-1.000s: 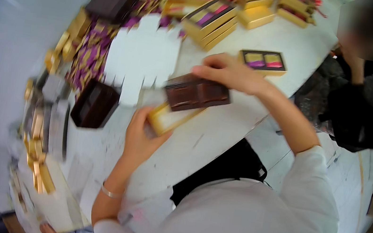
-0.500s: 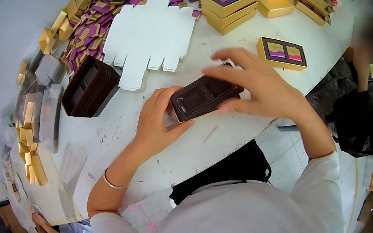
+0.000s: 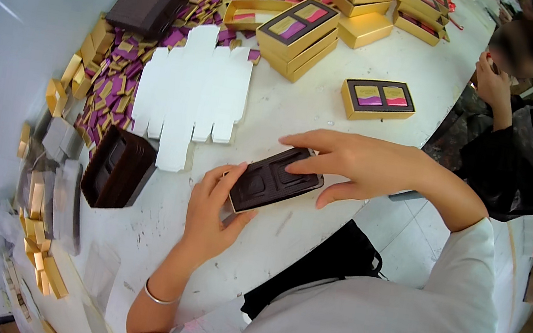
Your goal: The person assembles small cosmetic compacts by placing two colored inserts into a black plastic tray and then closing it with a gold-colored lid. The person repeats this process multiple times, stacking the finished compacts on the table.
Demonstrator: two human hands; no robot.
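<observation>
A dark brown plastic tray [image 3: 259,186] with two recesses sits in a shallow box on the table in front of me; only a pale edge of the box shows. My left hand [image 3: 211,210] grips the left end of this box between thumb and fingers. Over the right end of the tray, my right hand [image 3: 365,167] is open with its fingers apart, and a fingertip appears to touch the right recess. Left of my left hand stands a nested stack of similar brown trays [image 3: 117,169]. Beyond it lies a flat white box blank [image 3: 192,91] with cut flaps.
A filled gold box [image 3: 377,112] lies beyond my right hand. Gold boxes [image 3: 296,51] are stacked at the back. A heap of purple and gold wrapped pieces [image 3: 114,87] spreads along the far left, beside a dark tray stack [image 3: 146,6]. Another person [image 3: 494,96] is at the right.
My right hand has come down onto the tray's right end, and the tray now lies flatter in the box. The view has shifted, so the table's things appear lower.
</observation>
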